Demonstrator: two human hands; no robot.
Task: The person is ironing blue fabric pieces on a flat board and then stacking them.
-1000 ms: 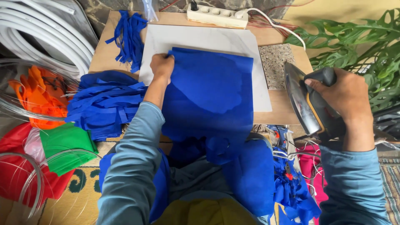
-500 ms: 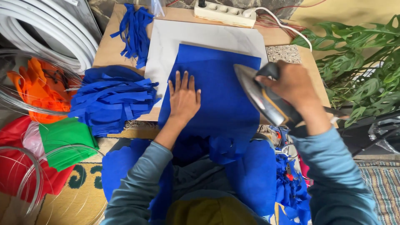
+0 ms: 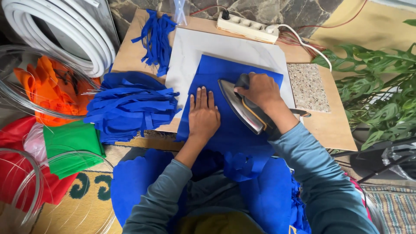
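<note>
A blue fabric piece [image 3: 225, 73] lies spread on a white board [image 3: 190, 52] atop a low wooden table [image 3: 125, 54]. My left hand [image 3: 203, 115] presses flat on the fabric, fingers together and pointing away from me. My right hand [image 3: 259, 90] grips the handle of a clothes iron [image 3: 239, 108], whose metal soleplate rests tilted on the fabric just right of my left hand. More blue fabric [image 3: 260, 190] hangs off the table edge into my lap.
A pile of blue fabric strips [image 3: 130, 108] sits left of the board, more strips [image 3: 156, 37] at the back. A white power strip [image 3: 247, 27], a speckled stone tile [image 3: 307, 86], white hose coils [image 3: 56, 30], orange [image 3: 39, 86] and green cloth [image 3: 71, 143], plant leaves [image 3: 381, 91] surround.
My right hand brought the iron from the right side over onto the blue fabric. My left hand slid from the fabric's top left corner down to its middle and flattened.
</note>
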